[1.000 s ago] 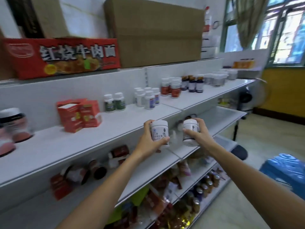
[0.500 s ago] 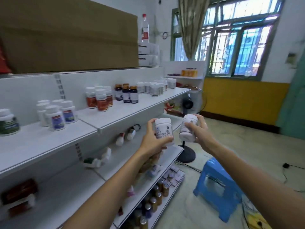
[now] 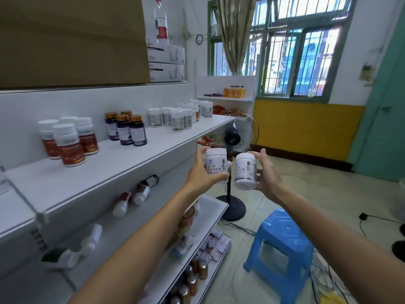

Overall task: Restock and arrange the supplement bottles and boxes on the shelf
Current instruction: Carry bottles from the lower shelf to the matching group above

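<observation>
Carried right along shelf (image 3: 122, 163) toward its far end: left white bottle (image 3: 215, 163) in left hand (image 3: 197, 174), right white bottle (image 3: 245, 171) in right hand (image 3: 267, 176). Now before standing fan (image 3: 235, 134). Red boxes gone from view; blue stool (image 3: 282, 244) closer.

Single view, head-worn wide-angle lens. The camera stands close beside the shelf unit (image 3: 153, 145), which fills the frame's left half and recedes toward the far wall. The lens sits above the board carrying upright bottles and below the top board with the cardboard box (image 3: 72, 40). It faces forward along the shelf run, tilted slightly down: window (image 3: 295, 58) upper right, floor and blue stool (image 3: 282, 244) lower right. Both forearms enter from the bottom edge. The left hand (image 3: 198, 172) grips the left white bottle (image 3: 215, 163) and the right hand (image 3: 266, 174) grips the right white bottle (image 3: 245, 172), both near the lens at frame centre. The lower-left corner is smeared.
</observation>
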A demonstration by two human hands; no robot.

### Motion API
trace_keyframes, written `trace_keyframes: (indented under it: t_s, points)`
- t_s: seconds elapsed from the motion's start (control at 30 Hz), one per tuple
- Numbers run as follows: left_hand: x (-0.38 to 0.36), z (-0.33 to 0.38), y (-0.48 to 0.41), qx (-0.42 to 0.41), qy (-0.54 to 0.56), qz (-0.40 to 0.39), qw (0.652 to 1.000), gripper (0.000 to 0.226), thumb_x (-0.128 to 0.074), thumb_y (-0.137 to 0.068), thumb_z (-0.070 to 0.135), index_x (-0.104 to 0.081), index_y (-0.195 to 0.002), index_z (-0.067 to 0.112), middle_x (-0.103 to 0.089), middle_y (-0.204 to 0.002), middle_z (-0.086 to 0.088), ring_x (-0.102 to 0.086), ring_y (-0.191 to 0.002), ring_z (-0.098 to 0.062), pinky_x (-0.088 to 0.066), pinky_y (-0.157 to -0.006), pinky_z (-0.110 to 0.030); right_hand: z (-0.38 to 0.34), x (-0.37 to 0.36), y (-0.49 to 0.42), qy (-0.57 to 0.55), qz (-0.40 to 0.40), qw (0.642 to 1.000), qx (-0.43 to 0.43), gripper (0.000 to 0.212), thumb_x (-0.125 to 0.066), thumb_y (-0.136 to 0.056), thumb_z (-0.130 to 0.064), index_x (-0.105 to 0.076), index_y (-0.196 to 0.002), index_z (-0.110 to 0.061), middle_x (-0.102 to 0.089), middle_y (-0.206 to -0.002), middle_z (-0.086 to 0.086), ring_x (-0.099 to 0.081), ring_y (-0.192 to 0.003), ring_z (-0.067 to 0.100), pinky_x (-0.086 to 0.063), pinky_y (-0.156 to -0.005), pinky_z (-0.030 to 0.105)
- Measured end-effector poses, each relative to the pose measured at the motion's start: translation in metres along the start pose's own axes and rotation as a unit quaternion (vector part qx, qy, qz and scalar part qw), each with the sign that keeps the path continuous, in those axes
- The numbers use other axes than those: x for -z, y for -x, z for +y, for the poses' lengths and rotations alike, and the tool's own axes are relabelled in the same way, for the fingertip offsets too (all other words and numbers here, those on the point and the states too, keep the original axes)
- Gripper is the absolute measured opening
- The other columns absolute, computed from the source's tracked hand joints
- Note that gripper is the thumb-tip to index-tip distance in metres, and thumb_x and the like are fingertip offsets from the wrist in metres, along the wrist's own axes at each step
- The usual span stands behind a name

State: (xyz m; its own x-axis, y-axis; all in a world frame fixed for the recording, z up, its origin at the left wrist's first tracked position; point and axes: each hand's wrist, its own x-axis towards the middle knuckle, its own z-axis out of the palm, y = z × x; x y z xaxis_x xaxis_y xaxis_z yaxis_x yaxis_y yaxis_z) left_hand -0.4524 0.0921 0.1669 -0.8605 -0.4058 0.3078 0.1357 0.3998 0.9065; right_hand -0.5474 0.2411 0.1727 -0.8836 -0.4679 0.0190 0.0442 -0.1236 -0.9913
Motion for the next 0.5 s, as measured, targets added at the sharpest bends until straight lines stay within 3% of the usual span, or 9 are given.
trace_keyframes:
  t_s: [0.17,0.27,0.37,0.5]
  points:
    - [0.011,-0.008,-0.096,-0.019,-0.015,0.009,1.000,0.079,-0.079,-0.071,0.016,-0.025,-0.126,0.033,-0.056,-0.097,0.004,-0.062,-0.089,-0.015,-0.055,-0.083,-0.038,-0.016,-0.009,-0.096,0.035,-0.021,0.999,0.010,0.049,-0.019,-0.099,-0.054,-0.053,-0.119,-0.026,-0.058,-0.096,0.004,-0.058,-0.081,0.018,-0.051,-0.070,0.036]
    - [0.021,-0.008,-0.152,-0.023,-0.036,0.025,0.999,0.083,-0.079,-0.072,0.019,-0.023,-0.132,0.032,-0.057,-0.094,0.003,-0.061,-0.086,-0.014,-0.053,-0.078,-0.031,-0.033,-0.018,-0.156,0.062,-0.027,0.997,0.031,0.034,-0.030,-0.099,-0.048,-0.052,-0.116,-0.027,-0.058,-0.095,0.004,-0.059,-0.079,0.017,-0.050,-0.067,0.033]
    - [0.026,-0.015,-0.198,-0.031,-0.033,0.028,0.999,0.085,-0.078,-0.073,0.017,-0.022,-0.135,0.032,-0.054,-0.105,0.002,-0.060,-0.093,-0.017,-0.053,-0.081,-0.030,-0.037,-0.024,-0.212,0.079,-0.021,0.993,0.082,0.017,-0.042,-0.098,-0.036,-0.050,-0.111,-0.029,-0.056,-0.099,0.002,-0.060,-0.085,0.019,-0.052,-0.075,0.042]
    - [0.027,-0.031,-0.242,-0.034,-0.048,0.042,0.997,0.085,-0.077,-0.074,0.016,-0.021,-0.137,0.031,-0.043,-0.114,0.007,-0.052,-0.097,-0.011,-0.047,-0.074,-0.020,-0.027,-0.030,-0.264,0.068,-0.011,0.992,0.105,0.021,-0.048,-0.096,-0.024,-0.048,-0.117,-0.027,-0.055,-0.095,-0.001,-0.059,-0.083,0.018,-0.051,-0.076,0.040]
